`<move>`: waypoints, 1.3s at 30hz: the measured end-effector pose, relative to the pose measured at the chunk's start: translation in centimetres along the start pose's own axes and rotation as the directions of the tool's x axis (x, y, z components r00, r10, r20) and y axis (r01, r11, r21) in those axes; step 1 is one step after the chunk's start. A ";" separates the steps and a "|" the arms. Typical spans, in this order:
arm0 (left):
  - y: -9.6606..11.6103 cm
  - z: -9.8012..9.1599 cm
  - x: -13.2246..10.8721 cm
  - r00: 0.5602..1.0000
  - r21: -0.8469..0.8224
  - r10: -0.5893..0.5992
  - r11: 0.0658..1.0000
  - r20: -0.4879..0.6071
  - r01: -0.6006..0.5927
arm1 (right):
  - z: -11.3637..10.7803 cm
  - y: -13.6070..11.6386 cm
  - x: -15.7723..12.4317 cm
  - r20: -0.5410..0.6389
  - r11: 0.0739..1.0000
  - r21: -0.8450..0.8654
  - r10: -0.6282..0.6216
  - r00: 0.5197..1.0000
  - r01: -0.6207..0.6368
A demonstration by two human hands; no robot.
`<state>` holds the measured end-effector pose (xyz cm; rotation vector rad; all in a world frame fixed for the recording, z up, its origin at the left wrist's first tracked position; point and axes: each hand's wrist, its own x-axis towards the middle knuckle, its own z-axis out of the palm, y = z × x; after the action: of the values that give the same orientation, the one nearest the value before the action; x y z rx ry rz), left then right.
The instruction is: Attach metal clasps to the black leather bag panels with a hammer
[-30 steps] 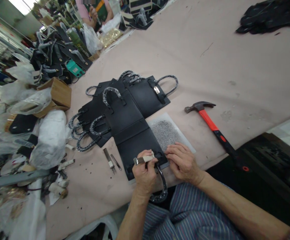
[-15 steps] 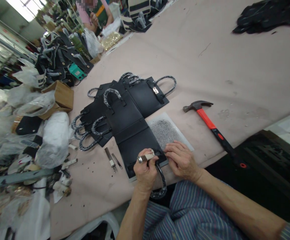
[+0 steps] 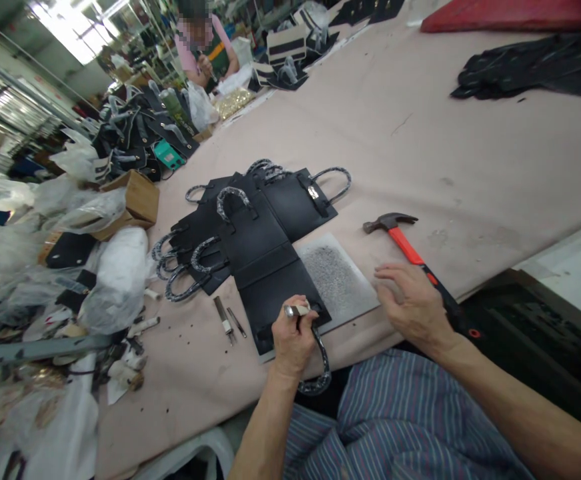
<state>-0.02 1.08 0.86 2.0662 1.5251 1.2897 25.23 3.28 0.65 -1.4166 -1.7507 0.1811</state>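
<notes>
Fingers of my left hand (image 3: pixel 291 343) are wrapped round a short metal punch (image 3: pixel 295 311) with a pale wrapped shaft. Its lower end stands against a black bag panel (image 3: pixel 270 283), near the panel's front edge; the tip is hidden. A plastic-wrapped handle (image 3: pixel 324 373) of that panel hangs over the table edge beside my left wrist. My right hand (image 3: pixel 413 303) is in the air to the right of the panel, fingers apart and holding nothing. Just beyond it lies a claw hammer (image 3: pixel 405 245) with a red and black grip, its shaft partly hidden by the hand.
Under the panel lies a speckled pale board (image 3: pixel 343 277). More black bag panels (image 3: pixel 290 207) are piled behind. Two small metal tools (image 3: pixel 224 321) lie at left. Plastic bags and a cardboard box (image 3: pixel 140 199) crowd the left side. A co-worker (image 3: pixel 210 53) sits across the table.
My right hand has left the panel's edge and moved right toward the hammer, its fingers opening out. My left hand keeps the punch on the panel. The whole view has shifted slightly.
</notes>
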 end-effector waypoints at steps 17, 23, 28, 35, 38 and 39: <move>0.1 -0.6 0.1 0.987 -0.090 -0.162 0.983 -0.021 0.160 | -2.3 6.6 -0.8 0.104 0.795 -0.575 0.305 0.947 -0.193; 0.2 -0.6 0.1 0.981 -0.112 -0.192 0.976 -0.022 0.189 | -2.4 6.6 -0.9 0.089 0.785 -0.590 0.296 0.951 -0.189; -0.2 -0.4 -0.2 0.982 -0.097 -0.186 0.978 -0.016 0.183 | -2.4 6.4 -0.7 0.088 0.785 -0.587 0.304 0.949 -0.197; -0.2 -0.4 -0.4 0.987 -0.107 -0.159 0.982 -0.016 0.156 | -2.3 6.6 -0.8 0.070 0.801 -0.554 0.315 0.947 -0.226; -0.1 -0.5 -0.4 0.992 -0.094 -0.129 0.987 -0.005 0.128 | -2.3 6.6 -0.8 0.078 0.797 -0.567 0.304 0.950 -0.208; -0.1 -0.5 -0.4 0.993 -0.091 -0.121 0.989 -0.002 0.120 | -2.3 6.6 -0.7 0.079 0.795 -0.571 0.301 0.950 -0.205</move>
<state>-0.51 0.67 0.86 1.8854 1.5391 1.2984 31.59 4.05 -2.14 -2.1223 -1.8228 -0.0878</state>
